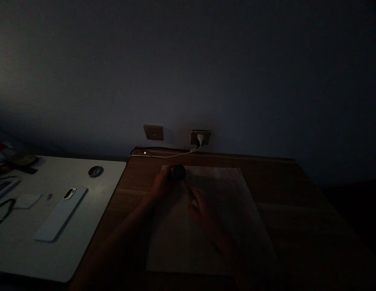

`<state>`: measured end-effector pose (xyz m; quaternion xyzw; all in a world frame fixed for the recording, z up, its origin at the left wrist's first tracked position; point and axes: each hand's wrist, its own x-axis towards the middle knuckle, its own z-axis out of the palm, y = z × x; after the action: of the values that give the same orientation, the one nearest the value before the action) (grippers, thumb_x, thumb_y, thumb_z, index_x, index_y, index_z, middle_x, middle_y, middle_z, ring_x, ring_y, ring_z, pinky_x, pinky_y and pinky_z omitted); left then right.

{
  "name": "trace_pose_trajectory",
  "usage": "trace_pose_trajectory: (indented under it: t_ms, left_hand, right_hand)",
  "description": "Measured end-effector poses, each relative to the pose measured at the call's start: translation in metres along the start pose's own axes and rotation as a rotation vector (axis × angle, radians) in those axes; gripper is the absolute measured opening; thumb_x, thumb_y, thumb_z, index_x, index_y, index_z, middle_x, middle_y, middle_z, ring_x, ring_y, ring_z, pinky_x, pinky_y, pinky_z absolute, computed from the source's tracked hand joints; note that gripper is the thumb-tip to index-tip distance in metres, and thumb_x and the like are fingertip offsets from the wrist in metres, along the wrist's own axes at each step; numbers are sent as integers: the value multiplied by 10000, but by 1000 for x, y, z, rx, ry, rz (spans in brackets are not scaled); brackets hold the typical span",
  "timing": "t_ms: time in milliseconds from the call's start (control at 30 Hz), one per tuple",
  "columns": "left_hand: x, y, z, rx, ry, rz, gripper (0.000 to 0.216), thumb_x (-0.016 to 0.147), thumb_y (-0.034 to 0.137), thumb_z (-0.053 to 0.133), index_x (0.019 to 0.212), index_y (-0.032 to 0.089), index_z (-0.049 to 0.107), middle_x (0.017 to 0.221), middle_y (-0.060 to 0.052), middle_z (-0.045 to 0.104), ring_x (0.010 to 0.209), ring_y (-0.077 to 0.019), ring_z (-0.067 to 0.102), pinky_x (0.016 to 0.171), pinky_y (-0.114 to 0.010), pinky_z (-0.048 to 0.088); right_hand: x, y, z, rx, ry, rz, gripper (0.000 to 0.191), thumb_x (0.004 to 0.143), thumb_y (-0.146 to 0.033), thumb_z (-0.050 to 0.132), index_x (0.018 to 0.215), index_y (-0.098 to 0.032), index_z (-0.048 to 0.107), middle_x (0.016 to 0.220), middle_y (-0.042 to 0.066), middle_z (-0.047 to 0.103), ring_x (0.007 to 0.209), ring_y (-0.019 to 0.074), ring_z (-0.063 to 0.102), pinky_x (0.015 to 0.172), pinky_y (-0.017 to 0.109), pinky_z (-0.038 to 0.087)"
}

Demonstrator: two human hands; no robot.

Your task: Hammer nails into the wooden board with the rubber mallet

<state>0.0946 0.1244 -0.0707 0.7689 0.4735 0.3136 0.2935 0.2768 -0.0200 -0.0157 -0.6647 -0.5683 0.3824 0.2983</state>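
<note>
In dim light, my right hand is closed round the wooden handle of a mallet. The mallet's dark, round head points away from me and to the left. Right at the head's left side is my left hand. Its fingers are lost in shadow and partly behind the head, so whether they grip or only touch it cannot be made out. Both hands are over a pale, flat sheet or board lying on the wooden table.
At the left, a white tabletop carries a light phone, a dark round ring-shaped object and several cables and small items. A white plug sits in the wall socket, its cable running along the table's back edge.
</note>
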Motion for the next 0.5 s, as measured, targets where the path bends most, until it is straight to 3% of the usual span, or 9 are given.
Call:
trace_pose_trajectory:
  t_ms: [133, 267, 400, 500]
  left_hand:
    - [1, 1, -1, -3, -23, 28, 471, 855, 153, 623, 1321, 212, 606, 1139, -74, 761, 1024, -233, 743, 878, -334, 579]
    - [-1, 3, -1, -18, -42, 68, 484, 870, 162, 636, 1349, 213, 590, 1033, -44, 758, 928, -185, 735, 850, -309, 583]
    - [-2, 5, -3, 18, 32, 92, 327, 943, 275, 618, 1261, 204, 646, 1055, -70, 751, 974, -202, 719, 889, -344, 581]
    - [-3, 6, -6, 22, 136, 79, 345, 1058, 302, 391, 1165, 199, 702, 1134, -100, 760, 1102, -230, 695, 1013, -428, 540]
  right_hand:
    - [-5, -3, 1, 127, 38, 12, 470, 898, -403, 542, 1310, -193, 622, 1127, 110, 742, 1021, 256, 699, 886, 378, 539]
    - [-29, 7, 3, 402, 118, 222, 522, 921, -654, 507, 1196, -236, 656, 744, 10, 690, 630, 206, 654, 574, 299, 528]
    - [-62, 34, 1, 436, 292, 292, 651, 889, -799, 458, 1170, -259, 689, 818, 56, 729, 792, 269, 717, 653, 348, 584]
    - [-78, 50, -2, 417, 372, 340, 693, 874, -841, 429, 1170, -275, 699, 919, 83, 751, 929, 306, 727, 705, 384, 606]
